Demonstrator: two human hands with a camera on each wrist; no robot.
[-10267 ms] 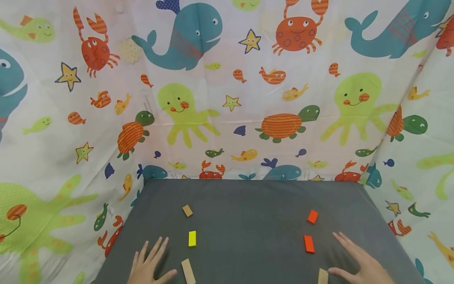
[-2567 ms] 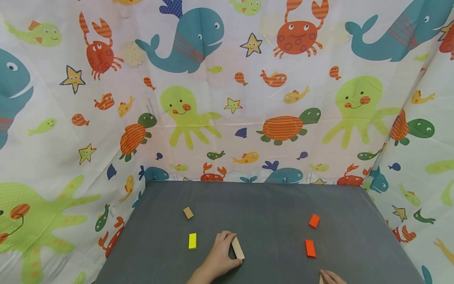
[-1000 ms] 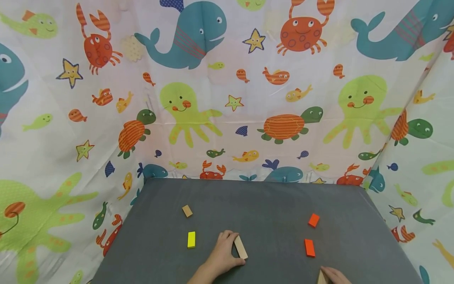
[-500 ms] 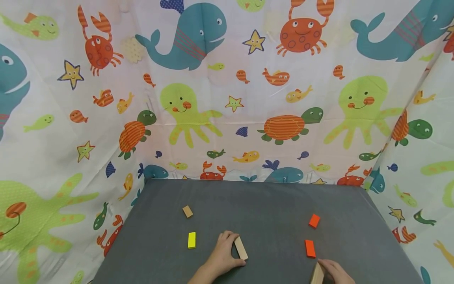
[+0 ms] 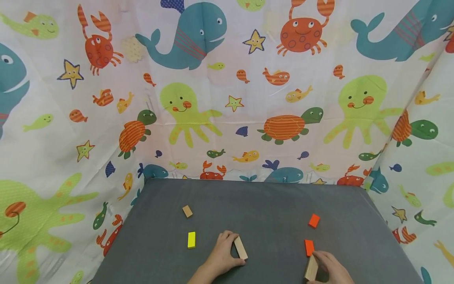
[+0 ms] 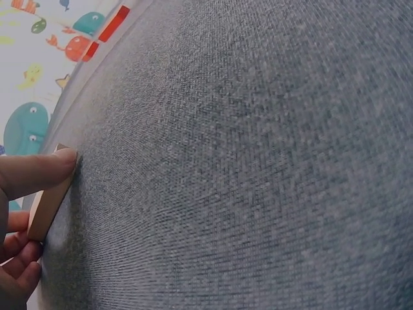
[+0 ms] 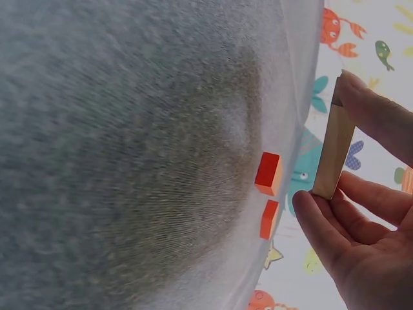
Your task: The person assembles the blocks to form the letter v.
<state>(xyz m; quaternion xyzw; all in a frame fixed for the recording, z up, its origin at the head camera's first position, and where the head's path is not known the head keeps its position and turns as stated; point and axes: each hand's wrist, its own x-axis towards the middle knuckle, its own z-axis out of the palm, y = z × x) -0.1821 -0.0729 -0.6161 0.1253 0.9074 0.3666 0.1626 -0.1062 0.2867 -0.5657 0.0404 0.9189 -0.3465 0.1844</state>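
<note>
Fingers (image 6: 24, 257) of the left hand (image 5: 220, 257) pinch a pale block (image 5: 240, 247) as those of the right hand (image 5: 333, 269) pinch another block (image 7: 335, 152), a red block (image 5: 309, 247) just beyond them.

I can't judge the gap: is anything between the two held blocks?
Nothing visible: only grey cloth shows between the wooden block in the left hand and the wooden block in the right hand. The nearer red block lies outside that gap.

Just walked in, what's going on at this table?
A person's left hand grips one long wooden block near the middle of the grey table; the right hand holds another wooden block close to a red block. A second red block, a yellow block and a tan block lie apart, untouched.
</note>
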